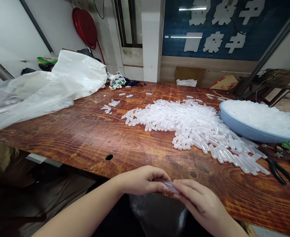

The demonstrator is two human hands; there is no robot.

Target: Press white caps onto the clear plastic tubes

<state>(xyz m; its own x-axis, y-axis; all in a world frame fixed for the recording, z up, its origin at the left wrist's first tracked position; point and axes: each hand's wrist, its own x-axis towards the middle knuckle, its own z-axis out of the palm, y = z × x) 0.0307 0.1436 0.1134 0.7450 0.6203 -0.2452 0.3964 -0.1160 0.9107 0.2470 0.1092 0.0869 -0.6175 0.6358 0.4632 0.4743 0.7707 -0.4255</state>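
Between my two hands, at the front edge of the table, is a small translucent plastic tube (170, 187). My left hand (148, 181) pinches its left end between thumb and fingers. The fingers of my right hand (196, 197) close on its right end. Parts of the tube are covered by my fingertips. Beyond my hands a wide pile of similar translucent tubes (174, 115) spreads over the table, with short round pieces (181, 142) at its near side. Below my hands a clear plastic bag (157, 210) hangs at the table edge.
A blue basin (246, 130) heaped with white pieces stands at the right. Black-handled pliers (278, 169) lie near the right edge. A large white plastic bag (81, 74) covers the far left, beside small white-and-green parts (116, 80). The brown wooden table (68, 138) has a round hole.
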